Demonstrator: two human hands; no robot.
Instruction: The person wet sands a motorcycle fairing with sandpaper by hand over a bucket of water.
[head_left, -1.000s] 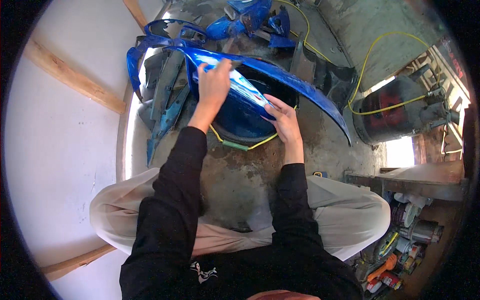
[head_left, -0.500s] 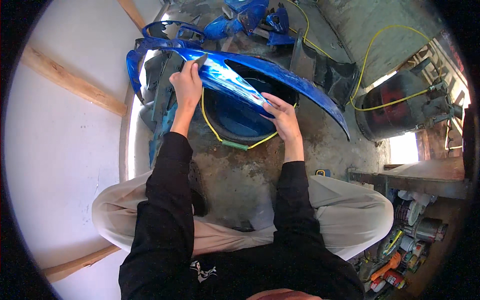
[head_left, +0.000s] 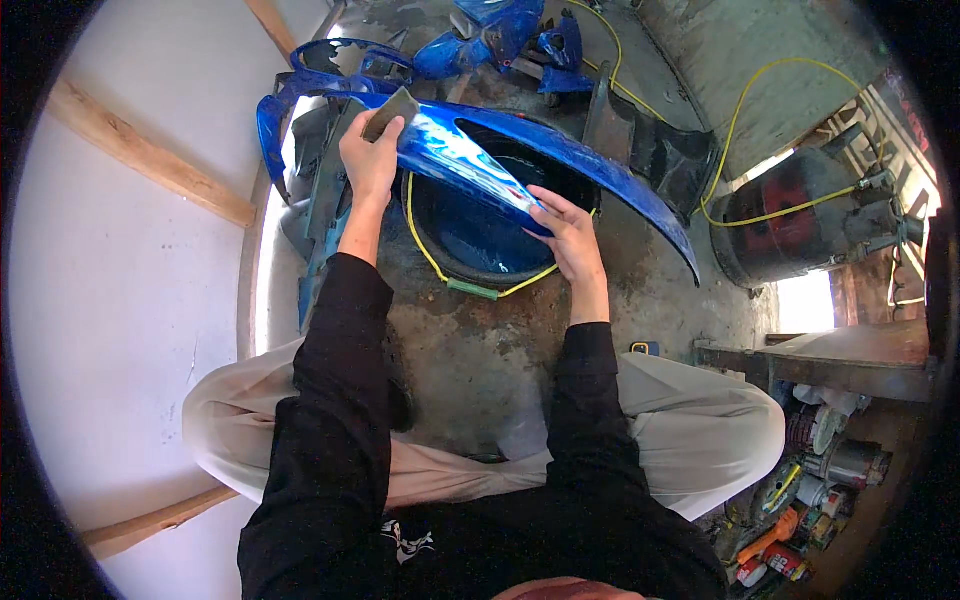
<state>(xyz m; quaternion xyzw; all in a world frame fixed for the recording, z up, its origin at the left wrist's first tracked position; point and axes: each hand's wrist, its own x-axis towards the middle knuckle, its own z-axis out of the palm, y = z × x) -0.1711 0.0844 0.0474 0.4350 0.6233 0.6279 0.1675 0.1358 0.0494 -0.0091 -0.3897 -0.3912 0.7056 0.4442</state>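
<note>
A long, glossy blue plastic body panel (head_left: 455, 160) with a curved, pointed arm lies across a black bucket (head_left: 470, 268), which has bluish liquid inside. Between the thumb and fingers of my left hand (head_left: 370, 165) is a grey-brown piece of sandpaper (head_left: 392, 113), at the panel's upper left end. Whether the sandpaper touches the panel, I cannot tell. My right hand (head_left: 568, 238) grips the panel's lower right tip, thumb on top and some fingers hidden beneath. Strong glare whitens the panel's middle.
More blue panels (head_left: 490, 40) lie beyond the bucket, with dark plastic pieces (head_left: 680, 160) at right. A dirty red-and-black tank (head_left: 785, 210) with a yellow hose (head_left: 745, 100) stands farther right. Cans and tools (head_left: 800, 500) crowd a low shelf. A white wall (head_left: 130, 290) borders the left.
My left hand has shifted slightly left and turned, so more of the sandpaper's face shows. My right hand and the panel have hardly moved.
</note>
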